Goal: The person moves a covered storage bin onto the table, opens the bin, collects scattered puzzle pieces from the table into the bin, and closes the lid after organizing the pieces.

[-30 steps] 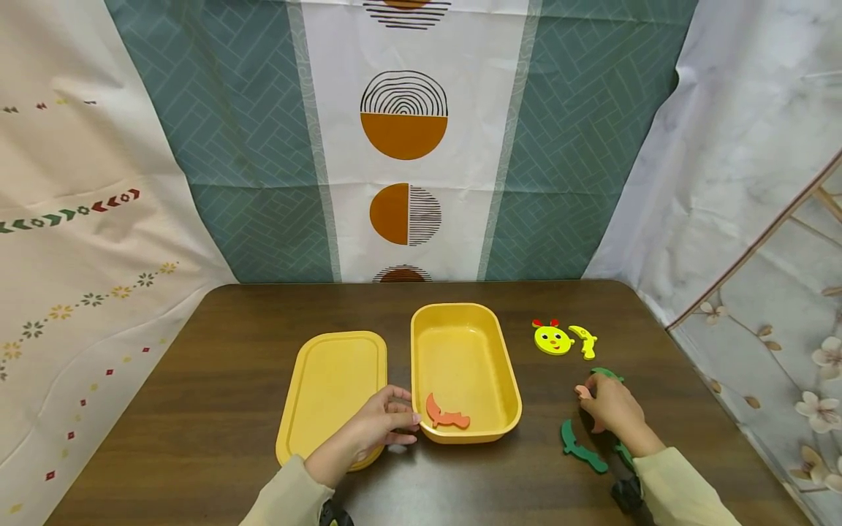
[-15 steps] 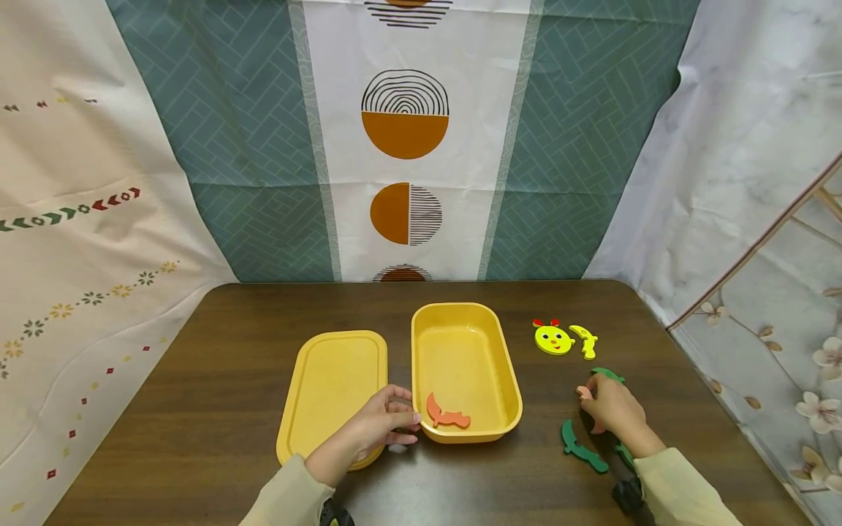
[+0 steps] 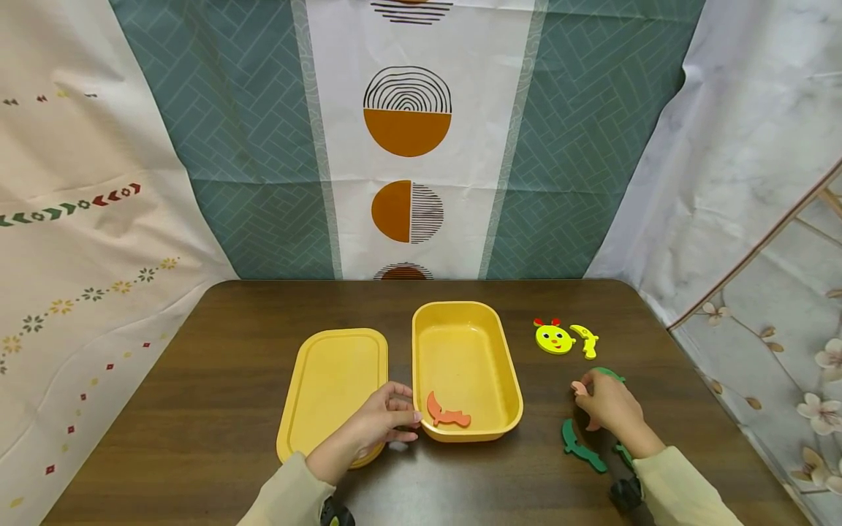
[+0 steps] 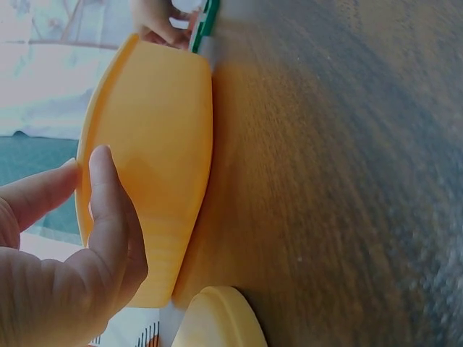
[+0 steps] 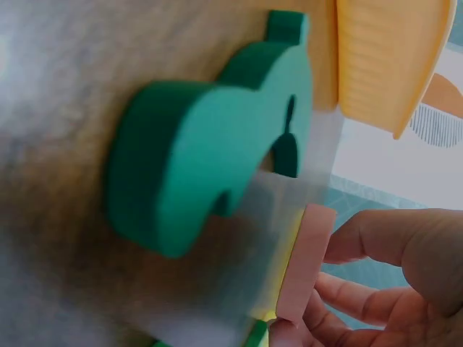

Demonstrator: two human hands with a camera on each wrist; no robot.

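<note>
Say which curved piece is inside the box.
The orange piece, at the near end of the box. The pink piece is in the right hand; the green pieces and curved yellow piece lie on the table.

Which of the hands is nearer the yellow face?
The right hand. It pinches a pink piece near the yellow face, on its near right; the left hand is farther off leftward, at the box.

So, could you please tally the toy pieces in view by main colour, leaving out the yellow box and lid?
Yellow: 2 (smiling face, curved piece)
Orange: 1 (orange piece in the box)
Pink: 1 (pink piece in the right hand)
Green: 3 (dark piece, far piece, piece by the sleeve; the last two partly hidden)
Total: 7
</note>
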